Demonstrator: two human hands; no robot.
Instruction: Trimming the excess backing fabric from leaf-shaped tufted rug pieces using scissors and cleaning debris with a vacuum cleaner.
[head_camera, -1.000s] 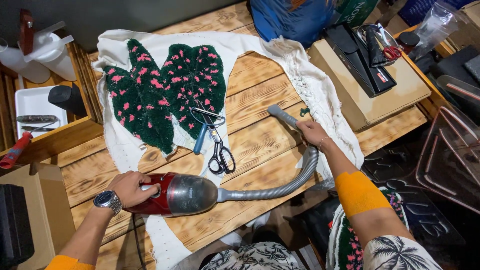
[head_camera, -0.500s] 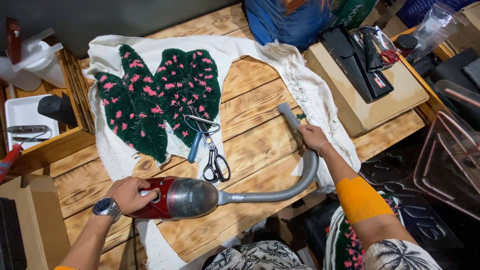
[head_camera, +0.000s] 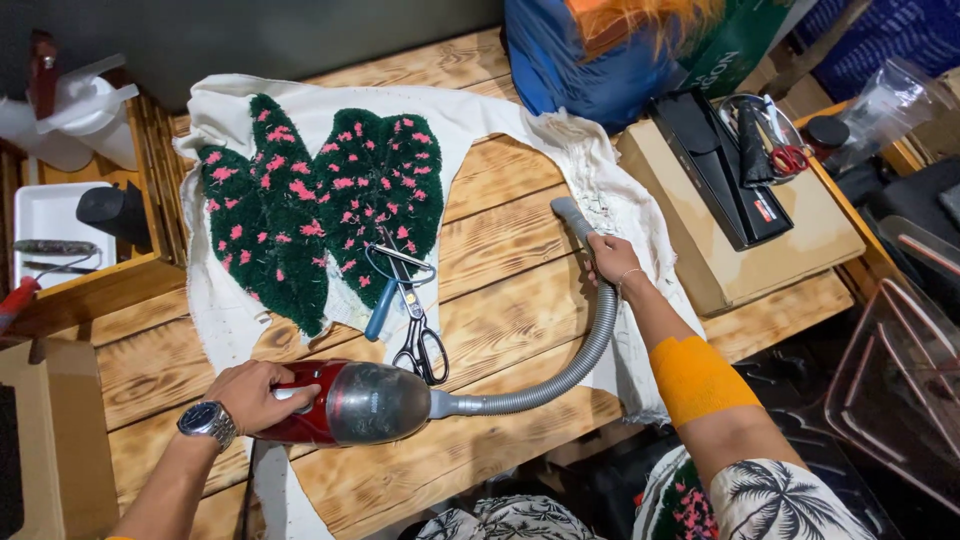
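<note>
We log the red handheld vacuum with a smoky translucent dust cup (head_camera: 345, 403) lying on its side on the slatted wooden bench (head_camera: 500, 215), long axis running left to right, close to the near edge. Our left hand (head_camera: 255, 393) wraps its grip around the red rear handle, fingers pressed closed on it. From the dust cup the grey ribbed hose (head_camera: 570, 365) curves right and then away from us to the flat grey nozzle (head_camera: 572, 215). Our right hand (head_camera: 612, 258) has its grip clamped on the hose just behind that nozzle, so the nozzle tip lies up and slightly left of this grip, touching the frayed edge of the white backing cloth (head_camera: 640, 240).

Left of the right grip, across bare planks, sits the dark green tufted leaf-shaped rug piece with pink spots (head_camera: 320, 215); the right hand is the nearer one to it by way of the nozzle. Between both grips lie black-handled scissors (head_camera: 418, 335) and a blue-handled tool (head_camera: 382, 305), just above the vacuum body. Right of the right grip rests a flat cardboard box (head_camera: 800, 240).
</note>
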